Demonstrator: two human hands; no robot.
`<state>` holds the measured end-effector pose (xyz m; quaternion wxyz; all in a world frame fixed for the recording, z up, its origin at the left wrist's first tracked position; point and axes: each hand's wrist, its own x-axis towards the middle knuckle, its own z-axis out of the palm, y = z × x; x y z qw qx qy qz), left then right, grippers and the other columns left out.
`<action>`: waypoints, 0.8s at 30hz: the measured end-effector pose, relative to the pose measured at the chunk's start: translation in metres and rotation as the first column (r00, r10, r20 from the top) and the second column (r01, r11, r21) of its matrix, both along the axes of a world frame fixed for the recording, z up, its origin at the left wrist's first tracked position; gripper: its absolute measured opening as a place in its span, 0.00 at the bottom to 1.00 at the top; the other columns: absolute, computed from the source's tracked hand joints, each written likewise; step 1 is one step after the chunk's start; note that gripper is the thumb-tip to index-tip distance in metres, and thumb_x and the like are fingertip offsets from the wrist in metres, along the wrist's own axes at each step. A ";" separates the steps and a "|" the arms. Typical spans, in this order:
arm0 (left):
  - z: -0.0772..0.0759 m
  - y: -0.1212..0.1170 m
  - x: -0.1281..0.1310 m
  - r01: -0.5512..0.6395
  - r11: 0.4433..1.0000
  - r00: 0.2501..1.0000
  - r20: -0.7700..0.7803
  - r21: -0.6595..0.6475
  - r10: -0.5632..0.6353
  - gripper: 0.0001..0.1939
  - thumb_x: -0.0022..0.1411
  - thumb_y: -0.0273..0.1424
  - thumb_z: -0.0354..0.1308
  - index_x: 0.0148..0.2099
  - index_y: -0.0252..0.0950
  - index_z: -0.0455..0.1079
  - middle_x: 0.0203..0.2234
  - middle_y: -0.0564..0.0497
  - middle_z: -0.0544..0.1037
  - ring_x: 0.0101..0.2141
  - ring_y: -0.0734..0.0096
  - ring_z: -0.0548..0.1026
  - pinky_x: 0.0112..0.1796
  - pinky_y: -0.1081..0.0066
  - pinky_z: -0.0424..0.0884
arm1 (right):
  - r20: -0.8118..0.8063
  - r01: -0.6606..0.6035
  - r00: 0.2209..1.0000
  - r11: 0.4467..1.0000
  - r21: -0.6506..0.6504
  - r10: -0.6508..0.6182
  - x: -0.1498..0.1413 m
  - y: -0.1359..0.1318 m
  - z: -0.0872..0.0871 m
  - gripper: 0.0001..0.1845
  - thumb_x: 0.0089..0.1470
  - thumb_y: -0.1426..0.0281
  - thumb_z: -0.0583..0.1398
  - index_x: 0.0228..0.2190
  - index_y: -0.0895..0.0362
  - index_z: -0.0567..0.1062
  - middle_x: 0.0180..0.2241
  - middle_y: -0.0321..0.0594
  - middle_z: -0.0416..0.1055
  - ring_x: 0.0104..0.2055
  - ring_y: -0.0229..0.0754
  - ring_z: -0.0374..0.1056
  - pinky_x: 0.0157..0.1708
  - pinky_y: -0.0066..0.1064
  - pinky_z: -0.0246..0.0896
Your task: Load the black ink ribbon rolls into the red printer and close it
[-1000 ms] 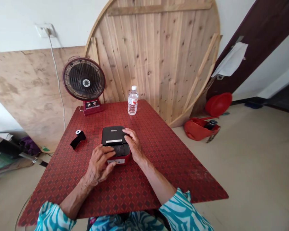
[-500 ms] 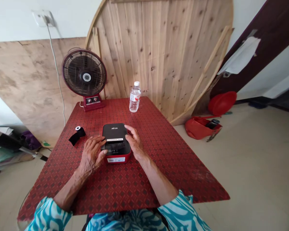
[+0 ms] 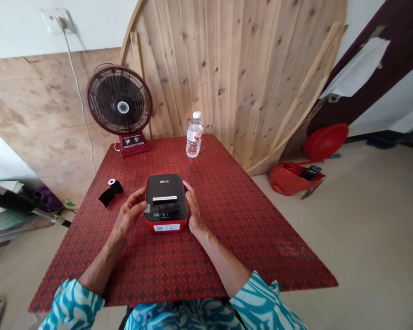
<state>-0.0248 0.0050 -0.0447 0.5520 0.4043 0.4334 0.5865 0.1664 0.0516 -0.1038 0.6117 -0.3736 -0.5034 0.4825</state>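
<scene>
A small printer (image 3: 167, 188) with a black top and red sides lies flat on the table. A short black strip (image 3: 169, 208) shows at the slot in its top, below a white label. My left hand (image 3: 129, 213) grips the printer's left side, its thumb at the edge near a small grey patch. On the opposite side my right hand (image 3: 194, 211) is wrapped along the red wall, some of its fingertips hidden behind the body. To the left of the printer rests a roll of black paper (image 3: 114, 187) with a white core, its loose end unrolled toward me.
On the red patterned table (image 3: 151, 275), a dark red fan (image 3: 123, 107) stands at the back left and a clear water bottle (image 3: 194, 136) at the back. A round wooden board (image 3: 227, 68) leans behind. An orange-red bag (image 3: 285, 178) sits on the floor at right.
Both hands have slid from the printer's top edges down to its sides. The left thumb and fingers have drawn back off the top. My view has shifted slightly.
</scene>
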 end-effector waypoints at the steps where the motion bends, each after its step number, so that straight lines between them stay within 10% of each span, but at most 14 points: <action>1: 0.001 0.001 -0.001 0.013 1.000 1.000 0.023 -0.009 -0.013 0.26 0.51 0.35 0.69 0.53 0.38 0.72 0.51 0.44 0.77 0.51 0.54 0.75 0.49 0.63 0.70 | -0.013 0.006 1.000 1.000 -0.019 -0.007 -0.001 0.001 -0.002 0.29 0.60 0.49 0.51 0.57 0.49 0.67 0.62 0.40 0.62 0.65 0.47 0.55 0.67 0.48 0.43; 24: 0.001 -0.004 -0.002 0.009 0.994 0.995 0.097 -0.107 0.001 0.28 0.47 0.30 0.70 0.52 0.40 0.73 0.51 0.47 0.77 0.51 0.58 0.74 0.45 0.69 0.71 | -0.046 0.067 0.996 0.991 -0.117 -0.073 -0.006 0.003 0.000 0.27 0.59 0.49 0.52 0.53 0.51 0.70 0.58 0.40 0.67 0.63 0.48 0.58 0.65 0.46 0.47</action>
